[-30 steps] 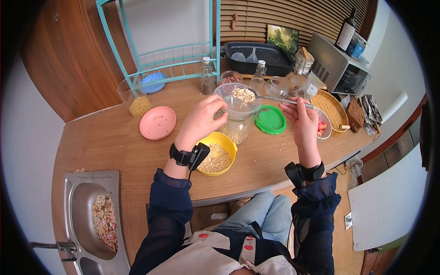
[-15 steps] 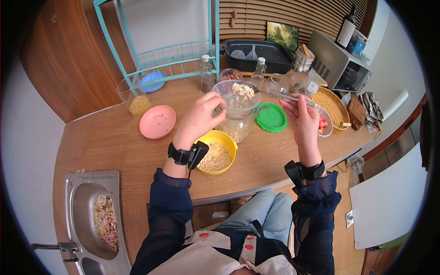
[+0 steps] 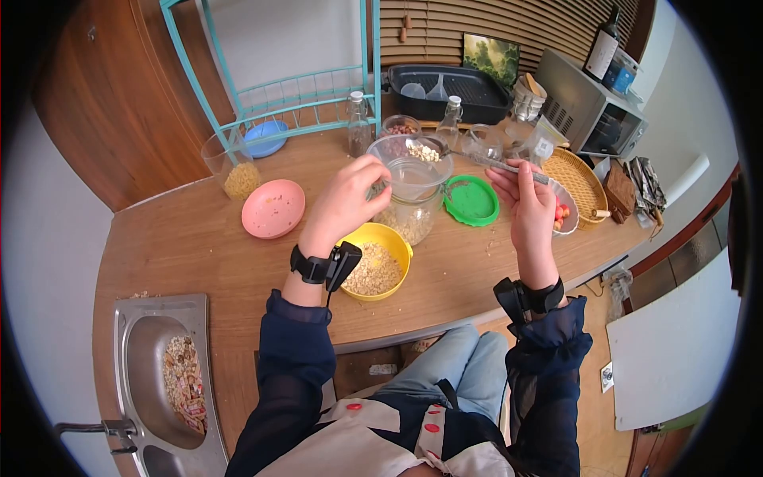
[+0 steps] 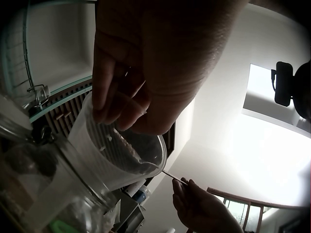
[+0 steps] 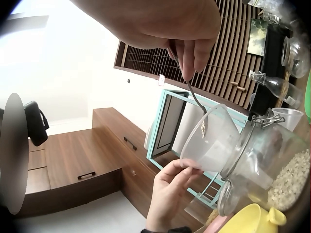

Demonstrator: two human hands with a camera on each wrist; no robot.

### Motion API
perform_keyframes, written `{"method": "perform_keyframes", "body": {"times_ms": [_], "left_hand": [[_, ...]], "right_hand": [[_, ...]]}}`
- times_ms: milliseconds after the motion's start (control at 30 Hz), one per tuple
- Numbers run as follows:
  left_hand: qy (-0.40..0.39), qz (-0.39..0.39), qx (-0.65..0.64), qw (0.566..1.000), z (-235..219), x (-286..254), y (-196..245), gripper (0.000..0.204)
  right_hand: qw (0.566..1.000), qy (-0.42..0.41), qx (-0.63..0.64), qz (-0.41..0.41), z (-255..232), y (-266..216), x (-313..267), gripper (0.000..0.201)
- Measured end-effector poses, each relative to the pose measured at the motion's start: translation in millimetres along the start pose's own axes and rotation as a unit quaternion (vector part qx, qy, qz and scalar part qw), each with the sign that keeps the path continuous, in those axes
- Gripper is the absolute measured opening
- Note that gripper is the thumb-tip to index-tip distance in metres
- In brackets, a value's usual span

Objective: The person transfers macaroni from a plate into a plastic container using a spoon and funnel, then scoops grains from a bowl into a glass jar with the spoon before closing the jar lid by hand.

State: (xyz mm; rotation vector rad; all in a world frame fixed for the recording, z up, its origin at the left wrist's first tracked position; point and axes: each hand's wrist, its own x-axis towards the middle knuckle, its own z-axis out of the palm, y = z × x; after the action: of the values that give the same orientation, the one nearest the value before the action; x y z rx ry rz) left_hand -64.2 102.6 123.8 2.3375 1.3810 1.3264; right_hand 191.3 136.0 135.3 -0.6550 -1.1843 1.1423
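My left hand (image 3: 346, 195) pinches the rim of a clear plastic funnel (image 5: 214, 138) seated in the mouth of a glass clip-top jar (image 5: 277, 170). Oat flakes lie inside that jar. Over the funnel is the bowl of a metal spoon, bearing a small heap of oats (image 3: 424, 151). My right hand (image 3: 528, 203) holds the spoon by its handle (image 3: 491, 163), out to the right. In the left wrist view some flakes show inside the funnel. A yellow bowl (image 3: 403, 254) of oats stands in front of the jar.
A green lid (image 3: 473, 201) lies right of the jar; a pink plate (image 3: 274, 208) lies left. Glass bottles (image 3: 358, 131) and a bowl of nuts stand behind. Farther right are a white dish of red fruit (image 3: 561, 216) and a wicker tray (image 3: 579, 187). A sink (image 3: 163, 306) is at lower left.
The heap of oats on the spoon has become smaller, and the spoon has tipped over the funnel. My left hand stays at the funnel rim.
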Motion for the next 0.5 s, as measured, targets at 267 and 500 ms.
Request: {"method": "perform_keyframes", "body": {"times_ms": [267,500], "left_hand": [[-0.002,0.005,-0.005,1.0,3,0,-1,0.01],[-0.013,0.002,-0.002,1.0,3,-1,-1,0.012]], "right_hand": [[0.995,-0.035,-0.042,-0.085,11,3,-16,0.023],[0.75,-0.193,-0.461,-0.434,19,-18,-42,0.022]]}}
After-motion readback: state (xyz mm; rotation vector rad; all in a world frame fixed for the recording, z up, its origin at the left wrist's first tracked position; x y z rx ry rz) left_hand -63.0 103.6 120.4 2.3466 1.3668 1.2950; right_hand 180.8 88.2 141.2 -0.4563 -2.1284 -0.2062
